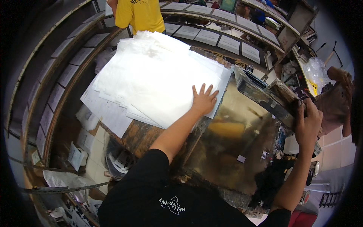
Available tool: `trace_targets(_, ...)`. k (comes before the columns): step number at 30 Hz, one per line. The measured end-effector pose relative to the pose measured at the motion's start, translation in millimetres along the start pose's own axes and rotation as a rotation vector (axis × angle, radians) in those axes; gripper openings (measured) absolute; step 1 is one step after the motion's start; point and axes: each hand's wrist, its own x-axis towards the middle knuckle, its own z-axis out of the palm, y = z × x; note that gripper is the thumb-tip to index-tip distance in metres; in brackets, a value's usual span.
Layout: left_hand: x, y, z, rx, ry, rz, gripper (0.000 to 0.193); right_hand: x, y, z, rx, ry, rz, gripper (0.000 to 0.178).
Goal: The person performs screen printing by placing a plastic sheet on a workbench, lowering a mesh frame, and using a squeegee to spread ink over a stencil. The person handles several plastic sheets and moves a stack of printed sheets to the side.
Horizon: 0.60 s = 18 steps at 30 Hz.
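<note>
A large, loose stack of white paper sheets (151,79) lies on a worn wooden table (141,134). My left hand (205,101) rests flat on its right edge, fingers spread. To the right of the stack is a glossy, brownish, see-through panel (227,151) with a yellow patch in it. Along the panel's far right side runs a dark, ink-stained frame bar (257,90). My right hand (310,119) has its fingers curled over the near end of this bar, beside a stained wooden block (281,90). What lies beneath these fingers is partly hidden.
Curved shelves (68,75) holding rows of sheets stand at left, and another rack (230,43) spans the back. A person in a yellow shirt (145,15) stands beyond the stack. Black cloth (272,179) lies near my right forearm. A plastic-lined bin (119,159) is on the floor.
</note>
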Motion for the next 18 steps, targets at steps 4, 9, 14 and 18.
trace_targets(4,15,-38,-10,0.039,-0.028,-0.073,0.057,6,-1,-2,0.029,-0.003,0.002,0.044)
trace_targets(9,21,-73,-11,0.031,-0.032,-0.112,0.057,9,2,-3,0.046,0.006,0.012,0.045)
trace_targets(14,27,-93,-18,0.022,-0.096,-0.149,0.061,10,2,-4,0.049,-0.041,0.038,0.044)
trace_targets(18,25,-82,-28,-0.037,-0.008,-0.171,0.069,10,-1,-6,0.062,-0.010,0.016,0.044)
